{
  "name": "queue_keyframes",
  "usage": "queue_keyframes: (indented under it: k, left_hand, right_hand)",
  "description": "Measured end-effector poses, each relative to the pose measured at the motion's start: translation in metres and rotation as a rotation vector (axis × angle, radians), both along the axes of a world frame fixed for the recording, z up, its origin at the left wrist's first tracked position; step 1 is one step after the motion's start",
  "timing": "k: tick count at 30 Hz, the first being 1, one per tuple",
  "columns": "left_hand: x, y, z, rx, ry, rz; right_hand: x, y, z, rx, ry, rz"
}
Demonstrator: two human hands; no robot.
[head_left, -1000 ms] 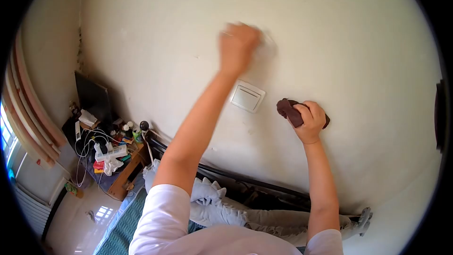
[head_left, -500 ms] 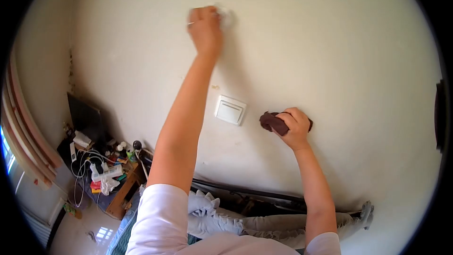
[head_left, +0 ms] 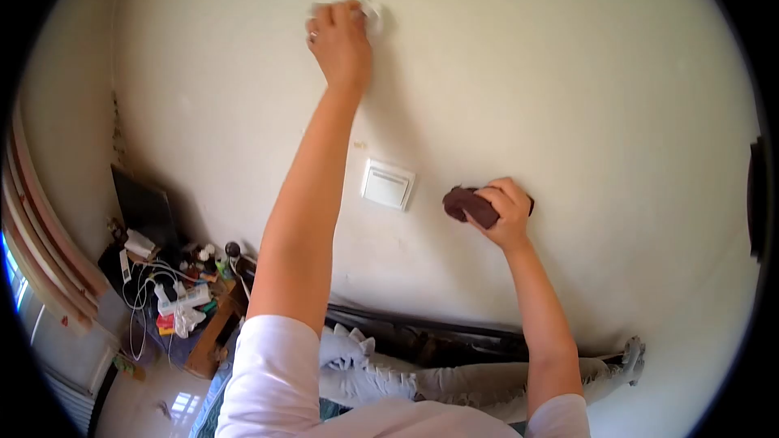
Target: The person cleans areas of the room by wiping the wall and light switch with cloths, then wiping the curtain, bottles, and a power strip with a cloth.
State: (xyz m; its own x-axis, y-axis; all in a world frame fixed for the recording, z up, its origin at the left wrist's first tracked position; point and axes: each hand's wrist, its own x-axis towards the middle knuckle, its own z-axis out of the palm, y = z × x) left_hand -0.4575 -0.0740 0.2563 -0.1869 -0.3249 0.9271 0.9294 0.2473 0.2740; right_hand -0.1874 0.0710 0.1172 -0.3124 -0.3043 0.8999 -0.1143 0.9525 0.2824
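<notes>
High on the pale wall (head_left: 568,97), my left hand (head_left: 341,45) has its fingers bent over a white, tissue-like wad (head_left: 372,16). The wad is blurred and partly hidden, so its exact kind is unclear. A ring shows on one finger. Lower and to the right, my right hand (head_left: 507,211) grips a folded dark brown cloth (head_left: 469,206) against the wall. Between my left forearm and the cloth sits a white light switch (head_left: 386,185); neither hand touches it.
A cluttered desk at lower left holds a monitor (head_left: 146,207), a white power strip (head_left: 185,298) and tangled cables. A striped curtain (head_left: 49,235) hangs at far left. Grey ruffled fabric (head_left: 462,381) lies along a black metal rail (head_left: 438,326) below the wall.
My left hand has shifted slightly up and left on the wall with the white wad. My right hand and the brown cloth stay nearly in place; the view has moved a little.
</notes>
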Motion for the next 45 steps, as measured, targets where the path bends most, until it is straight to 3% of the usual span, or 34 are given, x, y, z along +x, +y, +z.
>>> queue_keyframes:
  k: [1, 3, 4, 9, 10, 11, 15, 18, 20, 21, 24, 27, 28, 32, 35, 39, 40, 42, 45]
  left_hand:
    - [-0.006, -0.003, -0.002, 0.18, -0.019, -0.108]
    - [-0.005, 0.003, -0.023, -0.065, 0.174, 0.039]
    - [-0.001, -0.001, -0.045, -0.111, 0.337, -0.017]
    - [0.011, -0.007, -0.242, 0.013, -0.231, 0.046]
    - [0.029, -0.003, -0.274, 0.069, -0.433, -0.02]
    - [0.043, 0.007, -0.311, 0.094, -0.478, 0.03]
    - [0.141, 0.059, -0.45, 0.079, -0.933, -0.155]
    - [0.178, 0.062, -0.482, 0.088, -1.154, -0.308]
    - [0.156, 0.064, -0.493, 0.274, -1.329, -0.211]
    - [0.13, 0.066, -0.513, 0.305, -1.295, -0.066]
    - [0.08, 0.023, -0.485, 0.579, -1.416, -0.12]
    - [0.086, 0.035, -0.439, 0.539, -1.474, -0.124]
    - [0.106, 0.045, -0.424, 0.409, -1.313, -0.089]
    - [0.16, 0.059, -0.365, -0.145, -0.419, -0.404]
    - [0.127, 0.059, -0.345, -0.155, -0.172, -0.189]
    - [0.069, 0.034, -0.333, 0.372, -0.601, 0.006]
    - [0.078, 0.039, -0.331, 0.373, -0.603, 0.0]
    - [0.102, 0.055, -0.321, 0.269, -0.588, -0.035]
    - [0.142, 0.059, -0.334, -0.233, -0.198, -0.258]
  right_hand:
    - [-0.003, 0.001, -0.003, 0.011, -0.007, 0.028]
    - [-0.004, 0.006, -0.007, 0.031, -0.007, 0.0]
    - [-0.005, 0.008, -0.007, 0.062, -0.011, -0.014]
    - [-0.009, 0.004, -0.016, -0.024, 0.033, 0.027]
    - [-0.009, 0.004, -0.014, -0.02, 0.032, 0.038]
    - [-0.008, 0.002, -0.015, 0.001, 0.057, 0.026]
    - [-0.01, 0.002, -0.02, 0.031, 0.097, 0.012]
    - [-0.009, 0.006, -0.024, 0.016, 0.06, 0.006]
    - [-0.007, 0.009, -0.023, 0.011, 0.027, 0.004]
    - [-0.007, 0.01, -0.025, 0.008, 0.012, 0.003]
    - [-0.006, 0.011, -0.025, -0.01, -0.015, 0.005]
    - [-0.011, 0.012, -0.027, 0.009, 0.027, 0.006]
    - [-0.011, 0.013, -0.027, 0.006, 0.05, 0.008]
    - [-0.012, 0.01, -0.028, -0.011, 0.071, -0.004]
    - [-0.009, 0.006, -0.025, 0.013, 0.042, -0.006]
    - [-0.003, 0.007, -0.023, 0.004, -0.003, 0.025]
    - [-0.002, 0.008, -0.023, 0.025, -0.004, 0.013]
    - [-0.007, 0.004, -0.02, 0.055, 0.029, 0.029]
    - [-0.01, 0.009, -0.022, 0.058, 0.033, 0.022]
